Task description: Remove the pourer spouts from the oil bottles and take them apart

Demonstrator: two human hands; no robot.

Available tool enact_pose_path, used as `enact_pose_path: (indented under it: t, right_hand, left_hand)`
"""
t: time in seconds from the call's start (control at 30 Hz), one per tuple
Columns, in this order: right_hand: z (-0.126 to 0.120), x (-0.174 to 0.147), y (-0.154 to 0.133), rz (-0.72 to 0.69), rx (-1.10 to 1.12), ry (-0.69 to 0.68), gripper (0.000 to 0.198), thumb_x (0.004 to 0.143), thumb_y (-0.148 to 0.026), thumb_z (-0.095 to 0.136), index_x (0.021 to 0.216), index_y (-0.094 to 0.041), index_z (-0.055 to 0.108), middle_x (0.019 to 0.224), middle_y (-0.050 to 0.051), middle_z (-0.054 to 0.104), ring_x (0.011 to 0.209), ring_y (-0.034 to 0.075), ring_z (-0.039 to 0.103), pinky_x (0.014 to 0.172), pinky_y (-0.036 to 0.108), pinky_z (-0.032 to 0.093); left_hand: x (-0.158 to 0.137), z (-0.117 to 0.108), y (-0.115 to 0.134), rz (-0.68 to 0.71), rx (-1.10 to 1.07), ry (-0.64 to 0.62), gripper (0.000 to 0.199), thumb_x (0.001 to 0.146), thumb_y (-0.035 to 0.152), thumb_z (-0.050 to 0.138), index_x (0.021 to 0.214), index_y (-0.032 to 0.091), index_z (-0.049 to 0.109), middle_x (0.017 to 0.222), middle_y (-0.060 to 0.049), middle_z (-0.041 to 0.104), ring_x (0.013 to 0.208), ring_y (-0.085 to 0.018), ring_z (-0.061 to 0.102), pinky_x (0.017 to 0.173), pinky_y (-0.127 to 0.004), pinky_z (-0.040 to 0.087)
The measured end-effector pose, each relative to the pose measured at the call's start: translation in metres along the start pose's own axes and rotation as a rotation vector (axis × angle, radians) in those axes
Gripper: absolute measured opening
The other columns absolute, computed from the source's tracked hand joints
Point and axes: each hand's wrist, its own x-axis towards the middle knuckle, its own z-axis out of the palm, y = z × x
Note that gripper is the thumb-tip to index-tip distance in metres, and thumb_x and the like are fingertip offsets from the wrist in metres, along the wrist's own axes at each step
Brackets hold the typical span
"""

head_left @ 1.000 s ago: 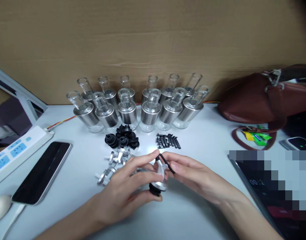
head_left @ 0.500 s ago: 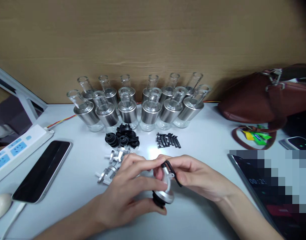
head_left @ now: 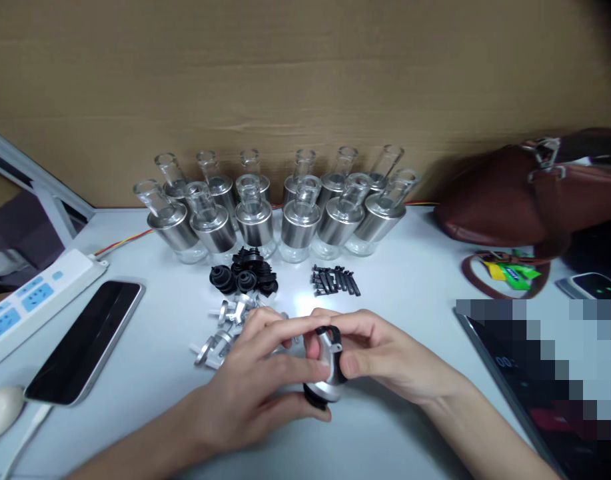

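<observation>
Low over the table's front, my left hand [head_left: 255, 380] is closed around a silver pourer spout [head_left: 327, 370] with a black ribbed stopper [head_left: 315, 397] at its base. The spout is tilted, its narrow end up. My right hand [head_left: 372, 347] pinches a black lever cap [head_left: 330, 331] at the spout's tip, with the thumb on the cap's long arm. Just beyond my left hand lie several silver spouts [head_left: 218, 348], partly hidden by its fingers. Behind those is a pile of black stoppers [head_left: 246, 281]. Several small black caps [head_left: 336, 281] are grouped farther right.
Glass bottles [head_left: 302, 223] with metal sleeves stand in two rows before a cardboard wall [head_left: 295, 80]. At left are a phone [head_left: 85, 343] and a power strip [head_left: 35, 300]. A brown bag [head_left: 505, 193], green wrappers [head_left: 520, 275] and a dark, partly pixelated screen [head_left: 510, 373] are at right.
The black lever cap has swung down against the spout; its arm stuck out to the right before. My right thumb has moved slightly left, closer to the spout.
</observation>
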Motion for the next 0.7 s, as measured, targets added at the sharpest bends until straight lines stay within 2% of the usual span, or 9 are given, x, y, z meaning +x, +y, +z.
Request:
enact_pose_path:
  t: [0.07,0.13,0.27,0.4,0.47,0.7]
  right_hand:
    - [0.0009,0.0000,-0.0007,0.006,-0.017,0.033,0.031,0.071,-0.046,0.080,0.087,-0.019,0.077,0.084,0.000,0.059,0.077,0.011,0.055,0.076,0.024,0.045]
    - [0.0017,-0.0006,-0.0012,0.013,-0.026,0.121,0.033,0.068,-0.045,0.082,0.086,-0.018,0.075,0.082,0.000,0.063,0.075,0.011,0.056,0.073,0.023,0.046]
    - [0.0026,-0.0018,-0.0011,0.006,-0.053,0.318,0.032,0.059,-0.033,0.089,0.076,-0.018,0.067,0.069,-0.003,0.063,0.061,0.008,0.054,0.062,0.021,0.045]
    - [0.0030,-0.0008,-0.0015,-0.046,-0.153,0.441,0.028,0.064,-0.035,0.086,0.067,-0.017,0.065,0.059,-0.004,0.058,0.054,0.008,0.050,0.056,0.021,0.042]
    - [0.0030,0.0002,-0.0022,-0.037,-0.174,0.458,0.029,0.066,-0.040,0.084,0.069,-0.017,0.065,0.059,-0.003,0.058,0.053,0.008,0.049,0.054,0.022,0.041]
    - [0.0047,0.0010,-0.0045,0.045,-0.226,0.375,0.035,0.065,-0.045,0.083,0.068,-0.017,0.061,0.060,-0.004,0.056,0.054,0.007,0.045,0.054,0.023,0.036]
  left_hand:
    - [-0.0001,-0.0001,0.0002,0.011,0.034,0.010,0.017,0.092,0.033,0.059,0.105,0.023,0.054,0.129,-0.008,0.060,0.097,-0.016,0.055,0.088,-0.032,0.043]
    - [-0.0004,-0.0002,0.0000,0.010,0.090,0.039,0.016,0.093,0.033,0.058,0.105,0.024,0.054,0.127,-0.008,0.061,0.099,-0.017,0.054,0.087,-0.033,0.042]
    - [-0.0022,0.0009,-0.0022,-0.038,0.200,0.089,0.014,0.091,0.028,0.061,0.104,0.023,0.057,0.123,-0.010,0.062,0.100,-0.020,0.053,0.087,-0.036,0.042]
    - [-0.0038,0.0038,-0.0054,-0.044,0.230,0.092,0.015,0.092,0.030,0.060,0.104,0.022,0.058,0.123,-0.010,0.063,0.100,-0.020,0.054,0.085,-0.037,0.043]
    - [-0.0041,0.0049,-0.0062,-0.038,0.235,0.095,0.014,0.092,0.030,0.060,0.104,0.022,0.059,0.124,-0.010,0.063,0.100,-0.020,0.054,0.086,-0.037,0.043]
    - [-0.0049,0.0051,-0.0065,-0.043,0.283,0.108,0.015,0.089,0.025,0.064,0.103,0.021,0.060,0.124,-0.011,0.063,0.099,-0.022,0.052,0.086,-0.038,0.040]
